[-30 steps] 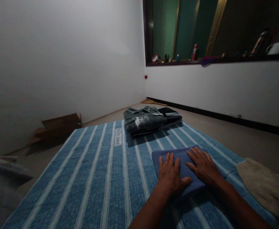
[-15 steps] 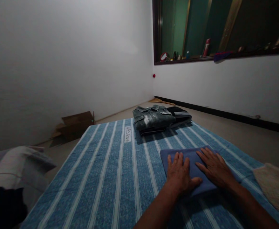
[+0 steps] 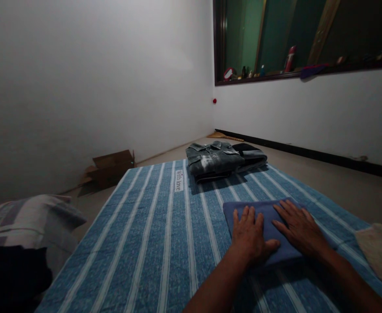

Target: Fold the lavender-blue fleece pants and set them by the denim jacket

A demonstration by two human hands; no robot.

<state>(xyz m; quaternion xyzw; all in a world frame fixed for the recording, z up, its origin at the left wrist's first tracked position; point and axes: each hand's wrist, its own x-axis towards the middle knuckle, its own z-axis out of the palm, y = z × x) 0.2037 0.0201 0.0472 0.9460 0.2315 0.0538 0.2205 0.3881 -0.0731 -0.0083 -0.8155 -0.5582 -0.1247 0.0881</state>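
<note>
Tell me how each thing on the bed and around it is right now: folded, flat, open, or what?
blue cloth: folded, flat under both hands.
left hand: open, palm down on it.
right hand: open, palm down on it.
denim shirt: folded, on a folded dark garment.
striped sheet: spread flat.
cardboard box: open, on the floor.
pillow: lying beside the bed.

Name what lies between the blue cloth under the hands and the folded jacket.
Only bare striped sheet separates the blue cloth from the jacket, seen in the head view.
</note>
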